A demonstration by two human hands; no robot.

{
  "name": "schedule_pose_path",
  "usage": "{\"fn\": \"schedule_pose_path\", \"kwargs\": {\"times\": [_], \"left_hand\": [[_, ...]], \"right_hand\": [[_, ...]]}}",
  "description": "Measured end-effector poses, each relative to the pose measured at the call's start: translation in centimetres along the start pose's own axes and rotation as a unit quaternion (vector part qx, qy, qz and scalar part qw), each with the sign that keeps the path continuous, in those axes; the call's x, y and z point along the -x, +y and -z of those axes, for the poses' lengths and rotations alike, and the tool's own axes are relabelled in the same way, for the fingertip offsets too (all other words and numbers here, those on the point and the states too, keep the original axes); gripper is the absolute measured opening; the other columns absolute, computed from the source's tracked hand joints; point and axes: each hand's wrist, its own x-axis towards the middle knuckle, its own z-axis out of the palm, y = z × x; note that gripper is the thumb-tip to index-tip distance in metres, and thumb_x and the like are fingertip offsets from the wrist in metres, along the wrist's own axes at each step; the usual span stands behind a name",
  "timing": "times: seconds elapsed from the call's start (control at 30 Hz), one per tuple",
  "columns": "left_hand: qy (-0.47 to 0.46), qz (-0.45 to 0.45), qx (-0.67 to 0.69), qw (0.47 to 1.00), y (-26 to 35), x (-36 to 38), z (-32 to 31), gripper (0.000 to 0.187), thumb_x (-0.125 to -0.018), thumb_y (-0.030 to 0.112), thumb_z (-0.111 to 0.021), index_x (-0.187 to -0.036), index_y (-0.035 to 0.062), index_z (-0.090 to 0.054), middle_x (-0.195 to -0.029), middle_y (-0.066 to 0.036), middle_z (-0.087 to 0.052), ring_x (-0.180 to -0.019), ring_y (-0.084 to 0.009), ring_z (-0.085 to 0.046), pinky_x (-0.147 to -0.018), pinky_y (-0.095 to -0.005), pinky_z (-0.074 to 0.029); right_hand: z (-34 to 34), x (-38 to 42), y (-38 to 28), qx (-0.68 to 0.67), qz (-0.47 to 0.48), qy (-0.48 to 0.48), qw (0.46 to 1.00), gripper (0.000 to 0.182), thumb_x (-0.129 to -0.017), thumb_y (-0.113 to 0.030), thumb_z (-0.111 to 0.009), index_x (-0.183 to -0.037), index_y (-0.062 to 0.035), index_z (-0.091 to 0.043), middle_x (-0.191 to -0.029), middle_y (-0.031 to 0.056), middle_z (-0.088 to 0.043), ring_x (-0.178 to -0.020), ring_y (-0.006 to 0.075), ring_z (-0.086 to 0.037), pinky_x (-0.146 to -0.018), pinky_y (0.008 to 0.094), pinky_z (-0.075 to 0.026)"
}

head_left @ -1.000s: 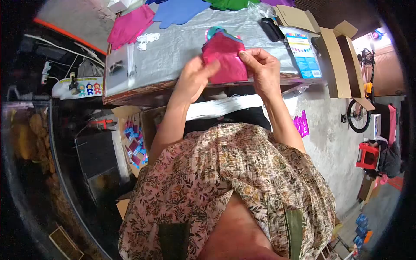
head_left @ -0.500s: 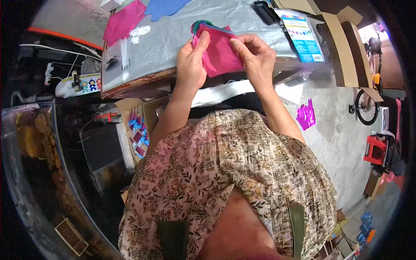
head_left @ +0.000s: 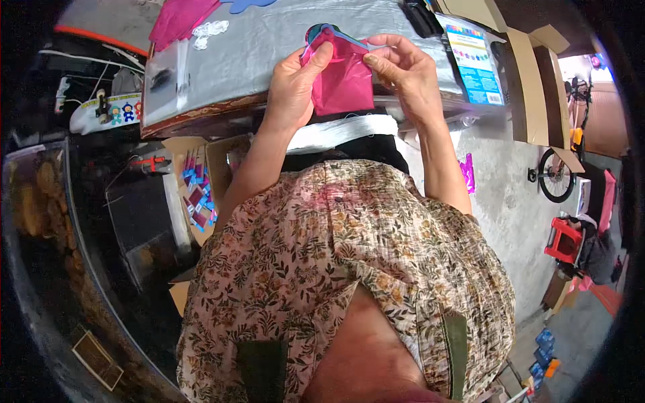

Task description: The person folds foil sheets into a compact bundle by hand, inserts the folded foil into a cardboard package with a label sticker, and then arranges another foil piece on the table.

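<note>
A small pink bag [head_left: 344,88] hangs between my hands over the front edge of the table. Something teal and blue [head_left: 316,32] sits in its top end, partly showing through the pink material. My left hand [head_left: 293,84] grips the upper left side, thumb flat on the front and the other fingers behind. At the top right corner, my right hand [head_left: 406,70] pinches the edge between thumb and forefinger. A skein of white string [head_left: 346,133] lies below the bag, across my lap.
On the silver-covered table [head_left: 235,67] are pink pieces [head_left: 180,21], a white string bundle [head_left: 209,30], a blue shape [head_left: 248,5], a black case [head_left: 421,19] and a printed package [head_left: 475,64]. Cardboard boxes [head_left: 526,87] stand right; an open box of small packets [head_left: 196,195] stands lower left.
The view has shifted, so the table sits slightly higher and the floor's purple piece is mostly behind my right arm. Both hands keep hold of the bag, which now hangs straighter.
</note>
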Motion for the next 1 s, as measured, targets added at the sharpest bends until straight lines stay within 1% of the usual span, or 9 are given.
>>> {"fn": "schedule_pose_path", "kwargs": {"times": [0.1, 0.37, 0.47, 0.63, 0.77, 0.87, 0.9, 0.93, 1.0], "left_hand": [[0.010, 0.012, -0.005, 1.000, 0.1, -0.1, 0.3, 0.022, -0.097, 0.021, -0.065, -0.108, 0.0023, -0.068, -0.101, -0.005, -0.071, -0.088, -0.0109, -0.066, -0.081, -0.0274, -0.054], [0.025, 0.014, -0.007, 1.000, 0.6, -1.1, 2.0, 0.026, -0.093, 0.022, -0.071, -0.108, 0.0011, -0.069, -0.098, -0.005, -0.072, -0.086, -0.0099, -0.066, -0.079, -0.0259, -0.054], [0.023, -0.008, -0.111, 0.993, 1.6, -1.1, 2.7, 0.032, -0.090, 0.020, -0.075, -0.112, -0.0009, -0.068, -0.098, -0.006, -0.072, -0.086, -0.0102, -0.067, -0.078, -0.0251, -0.055], [0.046, -0.026, -0.194, 0.980, 3.0, -1.6, 5.0, 0.036, -0.087, 0.016, -0.077, -0.117, -0.0027, -0.067, -0.100, -0.007, -0.072, -0.087, -0.0108, -0.067, -0.077, -0.0240, -0.055], [0.031, 0.014, -0.279, 0.960, 4.3, -2.8, 5.8, 0.032, -0.088, 0.013, -0.075, -0.116, -0.0015, -0.068, -0.099, -0.007, -0.072, -0.088, -0.0120, -0.068, -0.079, -0.0227, -0.055], [-0.016, -0.072, -0.285, 0.956, 5.4, -3.9, 5.7, 0.027, -0.090, 0.012, -0.073, -0.112, -0.0028, -0.069, -0.092, -0.004, -0.069, -0.086, -0.0126, -0.068, -0.073, -0.0223, -0.055], [-0.018, -0.075, -0.285, 0.955, 5.5, -4.5, 5.8, 0.027, -0.090, 0.012, -0.073, -0.112, -0.0028, -0.069, -0.092, -0.004, -0.069, -0.086, -0.0126, -0.068, -0.073, -0.0223, -0.055], [-0.028, -0.117, -0.292, 0.949, 5.5, -5.1, 5.8, 0.024, -0.090, 0.011, -0.073, -0.110, -0.0021, -0.070, -0.090, -0.003, -0.069, -0.085, -0.0119, -0.067, -0.072, -0.0224, -0.055], [-0.048, -0.199, -0.302, 0.931, 5.5, -6.3, 6.0, 0.019, -0.090, 0.010, -0.072, -0.106, -0.0007, -0.071, -0.087, -0.002, -0.067, -0.084, -0.0105, -0.067, -0.068, -0.0225, -0.054]], "right_hand": [[0.7, -1.1, 0.0, 0.049, -0.069, -0.056, 0.995, 0.016, -0.090, -0.007, -0.072, -0.102, 0.0020, -0.071, -0.082, 0.0033, -0.069, -0.068, 0.0068, -0.059, -0.059, 0.0206, -0.046], [-0.3, -2.7, 0.5, 0.017, -0.081, -0.072, 0.994, 0.012, -0.090, -0.006, -0.071, -0.098, 0.0029, -0.070, -0.076, 0.0042, -0.068, -0.062, 0.0083, -0.058, -0.055, 0.0216, -0.045], [-0.4, -3.1, 1.0, 0.033, -0.055, -0.056, 0.996, 0.012, -0.090, -0.005, -0.071, -0.098, 0.0033, -0.070, -0.075, 0.0049, -0.068, -0.061, 0.0089, -0.058, -0.054, 0.0222, -0.046], [-0.1, -3.9, 1.5, 0.005, -0.034, -0.041, 0.999, 0.013, -0.089, -0.003, -0.072, -0.099, 0.0046, -0.069, -0.076, 0.0063, -0.068, -0.059, 0.0103, -0.059, -0.055, 0.0232, -0.047], [-0.4, -5.3, 1.1, 0.070, -0.008, -0.065, 0.995, 0.014, -0.090, -0.004, -0.071, -0.101, 0.0044, -0.069, -0.080, 0.0072, -0.069, -0.064, 0.0113, -0.063, -0.057, 0.0235, -0.050], [-0.7, -6.5, 0.5, 0.113, 0.037, -0.072, 0.990, 0.014, -0.090, -0.003, -0.070, -0.103, 0.0043, -0.069, -0.082, 0.0070, -0.070, -0.070, 0.0121, -0.065, -0.062, 0.0239, -0.052], [-0.7, -7.0, 0.3, 0.134, 0.059, -0.075, 0.986, 0.015, -0.091, -0.003, -0.070, -0.103, 0.0043, -0.068, -0.084, 0.0069, -0.070, -0.072, 0.0124, -0.067, -0.064, 0.0241, -0.053], [-0.6, -7.6, 0.5, 0.134, 0.062, -0.075, 0.986, 0.015, -0.091, -0.003, -0.070, -0.103, 0.0043, -0.068, -0.084, 0.0069, -0.070, -0.072, 0.0124, -0.067, -0.064, 0.0241, -0.053], [0.0, -8.9, 1.5, 0.192, 0.135, -0.094, 0.968, 0.015, -0.091, -0.002, -0.069, -0.105, 0.0020, -0.069, -0.087, 0.0072, -0.071, -0.077, 0.0137, -0.068, -0.068, 0.0247, -0.054]]}}
